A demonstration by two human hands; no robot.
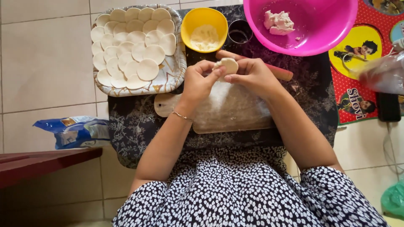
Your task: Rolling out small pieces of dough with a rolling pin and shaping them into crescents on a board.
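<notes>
Pinching one dough disc, two hands: left hand, right hand.

Tiled floor under dark cloth

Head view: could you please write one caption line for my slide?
Both hands, left hand and right hand, pinch a dough piece above a floured board, beside a tray of dough discs.

Between the left hand and right hand was a soft, matt piece of dough, under them a floured wooden board on dark printed cloth, and beyond them glossy plastic bowls, yellow and pink.
</notes>
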